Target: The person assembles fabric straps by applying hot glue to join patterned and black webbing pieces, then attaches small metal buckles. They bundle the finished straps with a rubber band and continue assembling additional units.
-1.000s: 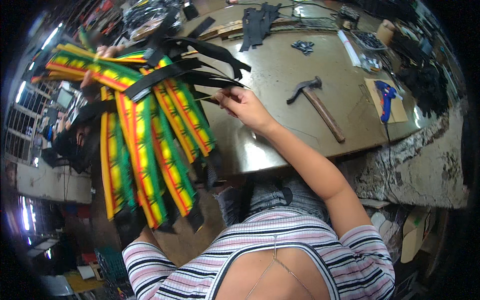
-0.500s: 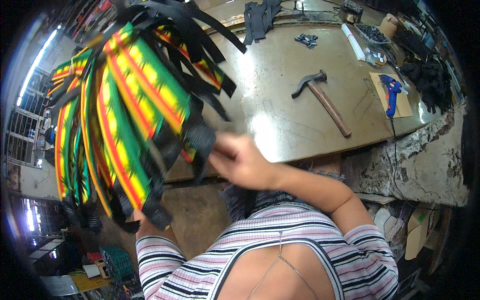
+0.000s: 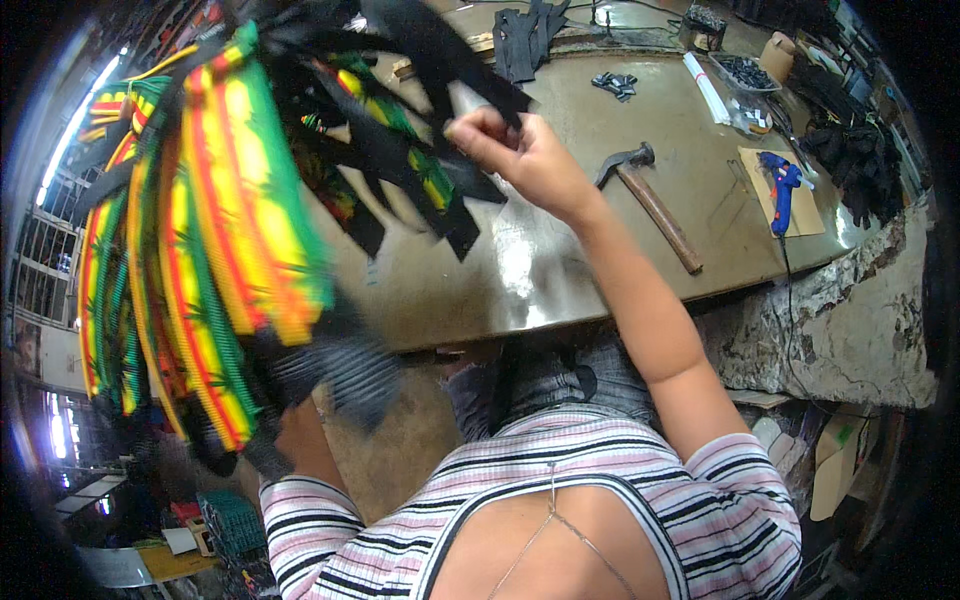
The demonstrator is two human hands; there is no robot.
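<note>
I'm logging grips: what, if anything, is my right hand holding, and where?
Your right hand seems to pinch a black strap near its loose end.

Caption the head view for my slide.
Right hand at a black strap beside green, yellow and red straps; wooden-handled hammer and glue gun nearby.

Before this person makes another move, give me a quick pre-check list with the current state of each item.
1. Left hand's hold on the bundle of striped straps: cannot tell; the hand is hidden.
2. Right hand gripping a black strap: cannot tell; its fingers are curled by the strap's end, but the contact is unclear.
3. Strap ends hanging separate and orderly: not ok; they fan out and overlap.
4. Hammer lying on the table, apart from the straps: ok.
5. Glue gun resting on its cardboard piece, away from the straps: ok.
6. Glue gun switched off: cannot tell.
</note>
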